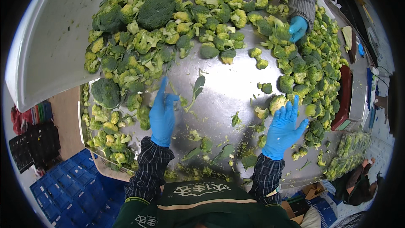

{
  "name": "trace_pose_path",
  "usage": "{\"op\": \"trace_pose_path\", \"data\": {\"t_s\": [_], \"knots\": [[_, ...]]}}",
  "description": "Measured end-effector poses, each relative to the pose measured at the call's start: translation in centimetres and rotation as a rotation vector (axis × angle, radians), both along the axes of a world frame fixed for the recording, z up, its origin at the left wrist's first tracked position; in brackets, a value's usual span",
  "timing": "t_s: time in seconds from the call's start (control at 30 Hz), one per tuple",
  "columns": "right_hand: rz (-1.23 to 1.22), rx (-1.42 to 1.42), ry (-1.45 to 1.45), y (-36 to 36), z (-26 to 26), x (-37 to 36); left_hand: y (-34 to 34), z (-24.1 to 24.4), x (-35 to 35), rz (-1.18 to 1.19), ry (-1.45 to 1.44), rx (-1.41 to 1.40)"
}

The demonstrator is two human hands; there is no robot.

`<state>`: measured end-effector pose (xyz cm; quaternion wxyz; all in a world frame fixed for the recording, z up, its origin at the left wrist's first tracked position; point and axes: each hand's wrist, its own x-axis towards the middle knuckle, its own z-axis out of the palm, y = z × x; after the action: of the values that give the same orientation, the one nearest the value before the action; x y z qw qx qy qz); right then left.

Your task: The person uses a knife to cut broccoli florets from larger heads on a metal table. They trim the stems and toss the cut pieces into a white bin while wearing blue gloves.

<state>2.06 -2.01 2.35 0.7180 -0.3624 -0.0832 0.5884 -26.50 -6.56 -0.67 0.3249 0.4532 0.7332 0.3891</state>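
Observation:
My left hand (163, 114), in a blue glove, is over the metal table beside the left heap of broccoli florets (139, 41); its index finger points away from me and nothing shows in its grasp. My right hand (281, 128), also gloved in blue, has its fingers spread. Its fingertips are next to a pale-cut broccoli floret (277, 104), at the edge of the right heap of florets (316, 69); whether they touch cannot be told. A broccoli leaf (199, 85) on a stem lies between the hands. Large broccoli heads (156, 10) rest in the left heap.
A co-worker's gloved hand (298, 29) reaches into florets at the upper right. A white tub (63, 31) leans over the table's left side. A red scale (342, 98) and packed florets (349, 153) stand at the right. Blue crates (69, 183) are stacked at lower left.

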Motion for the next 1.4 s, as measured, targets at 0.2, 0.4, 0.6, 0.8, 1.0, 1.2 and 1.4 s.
{"op": "trace_pose_path", "data": {"t_s": [0.2, 0.4, 0.6, 0.8, 1.0, 1.2, 1.4], "knots": [[0.415, 0.207, -1.494, 6.4, -4.6, -6.4, 4.0, 1.7, 4.0, -0.004, -0.298, -0.064], [0.46, 0.218, -1.254, 11.1, -8.0, -9.2, 4.8, 2.1, 3.3, -0.005, -0.603, -0.275], [0.656, 0.266, -0.816, 2.9, -3.6, -8.8, 3.9, 0.2, 4.2, -0.022, -1.391, -0.319], [0.61, 0.39, -1.18, 0.9, 0.6, -8.7, 3.4, 4.1, 4.6, 0.018, -1.008, -0.226], [0.725, -0.048, -0.459, 1.0, 0.1, -9.7, 2.0, 3.9, 3.6, -0.101, -0.114, 0.166], [0.802, -0.124, -0.302, -0.1, 0.0, -10.1, -0.3, 3.1, 3.2, -0.345, 0.528, 0.043], [0.698, -0.149, -0.048, -1.3, 0.1, -7.3, -1.6, -2.6, 0.1, 0.012, 0.01, -0.02]]}}
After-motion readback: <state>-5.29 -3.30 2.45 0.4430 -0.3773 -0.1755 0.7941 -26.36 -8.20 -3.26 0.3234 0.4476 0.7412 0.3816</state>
